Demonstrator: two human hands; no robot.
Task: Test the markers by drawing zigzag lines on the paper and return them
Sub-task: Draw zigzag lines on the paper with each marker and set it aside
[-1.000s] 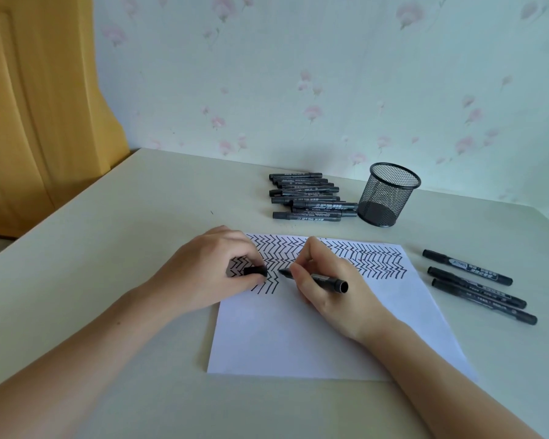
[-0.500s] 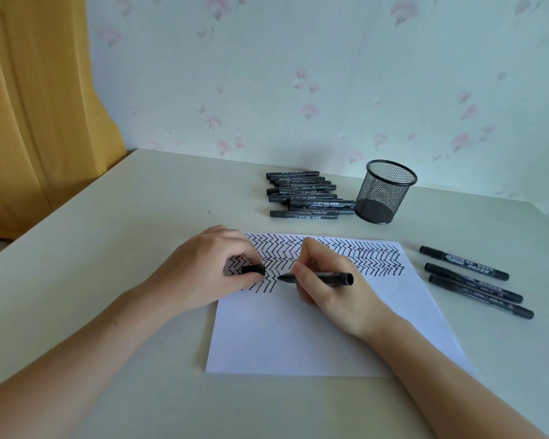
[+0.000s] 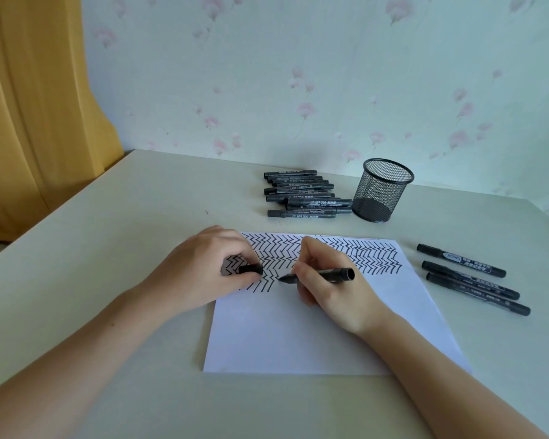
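Black zigzag rows already cover the top of the white paper sheet [image 3: 314,327] under my fingers. My right hand [image 3: 333,289] pinches the uncapped black marker [image 3: 317,274], my left hand [image 3: 203,274] its black cap [image 3: 251,269]. Three markers [image 3: 473,280] right of my fingers probably await testing; the mesh cup [image 3: 382,190] stands empty.

1 paper [image 3: 298,337], 1 cup [image 3: 381,191], 3 markers [image 3: 469,277] right.

Both bare forearms reach in from the lower corners and converge toward the middle, wrists low. The left hand [image 3: 203,270] lies knuckles up with its fingers curled, thumb and fingertips pinching a short black marker cap [image 3: 251,269] that points toward the other hand. The right hand [image 3: 333,289] rests on its outer edge, fingers curled round an uncapped black marker [image 3: 317,274] held nearly level, its tip aimed at the left hand and just apart from the cap.
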